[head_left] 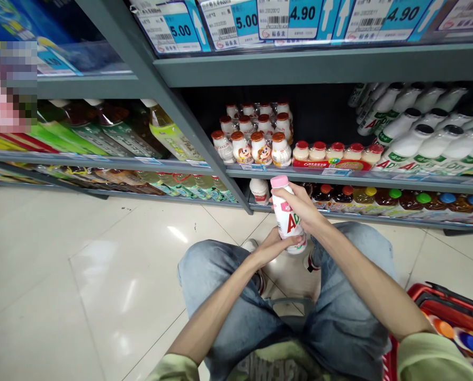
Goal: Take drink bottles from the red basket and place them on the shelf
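Both my hands hold one white milk-drink bottle with a pink cap and red-green lettering, upright over my knees. My right hand wraps round its upper body from the right. Fingers of my left hand curl under and round its base. I am crouched in jeans before a grey shop shelf. Just behind the bottle, rows of small orange-capped and red-capped yoghurt drinks stand on that shelf.
Large white bottles with black caps lie stacked at the right of the shelf. Tea bottles fill the left bay. Coloured-cap drinks line the bottom shelf. A red basket with bottles sits at my right. White tiled floor spreads left.
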{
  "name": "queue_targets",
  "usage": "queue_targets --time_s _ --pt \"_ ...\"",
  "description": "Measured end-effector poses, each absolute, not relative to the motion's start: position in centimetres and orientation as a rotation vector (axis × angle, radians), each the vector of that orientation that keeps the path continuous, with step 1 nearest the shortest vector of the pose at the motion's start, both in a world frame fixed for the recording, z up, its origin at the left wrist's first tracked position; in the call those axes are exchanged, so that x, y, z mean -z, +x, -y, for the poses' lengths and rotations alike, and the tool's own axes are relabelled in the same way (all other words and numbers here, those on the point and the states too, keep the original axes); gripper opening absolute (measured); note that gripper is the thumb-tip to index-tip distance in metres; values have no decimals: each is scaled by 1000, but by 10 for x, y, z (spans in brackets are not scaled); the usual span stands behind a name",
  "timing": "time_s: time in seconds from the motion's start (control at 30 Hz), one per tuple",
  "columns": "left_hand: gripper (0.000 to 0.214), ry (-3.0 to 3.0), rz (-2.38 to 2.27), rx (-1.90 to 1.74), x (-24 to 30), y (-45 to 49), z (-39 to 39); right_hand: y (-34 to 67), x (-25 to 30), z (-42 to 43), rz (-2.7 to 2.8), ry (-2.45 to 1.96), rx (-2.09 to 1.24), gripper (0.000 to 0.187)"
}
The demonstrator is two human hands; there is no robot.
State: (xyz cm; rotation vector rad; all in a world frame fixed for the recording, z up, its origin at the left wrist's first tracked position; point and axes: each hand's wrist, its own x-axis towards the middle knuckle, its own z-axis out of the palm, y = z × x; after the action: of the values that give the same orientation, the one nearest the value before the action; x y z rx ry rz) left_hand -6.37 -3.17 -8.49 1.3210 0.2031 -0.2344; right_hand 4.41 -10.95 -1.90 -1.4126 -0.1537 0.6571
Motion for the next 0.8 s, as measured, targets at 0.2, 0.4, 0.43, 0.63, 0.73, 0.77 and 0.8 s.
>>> queue_targets --time_s 0.2,0.4,0.43,0.63,0.73,0.77,0.8 --pt "50 1308 -191 260 84 -64 31 45 18 111 155 -1420 -669 23" --pt "54 1286 -175 278 87 -63 30 46 17 111 151 -1412 -674 22" --pt "54 1283 -169 275 87 -63 30 46 17 111 150 -1414 -672 22" --pt "53 1279 -172 282 84 -63 29 46 19 111 157 -1426 -667 22" --pt "54 1285 -173 280 85 -63 29 46 20 111 164 -1423 -666 22" --pt "54 1289 -170 278 86 -64 29 46 21 111 165 -1423 -665 23" --pt "54 1295 -166 274 87 -64 30 46 21 111 166 -1423 -665 23"
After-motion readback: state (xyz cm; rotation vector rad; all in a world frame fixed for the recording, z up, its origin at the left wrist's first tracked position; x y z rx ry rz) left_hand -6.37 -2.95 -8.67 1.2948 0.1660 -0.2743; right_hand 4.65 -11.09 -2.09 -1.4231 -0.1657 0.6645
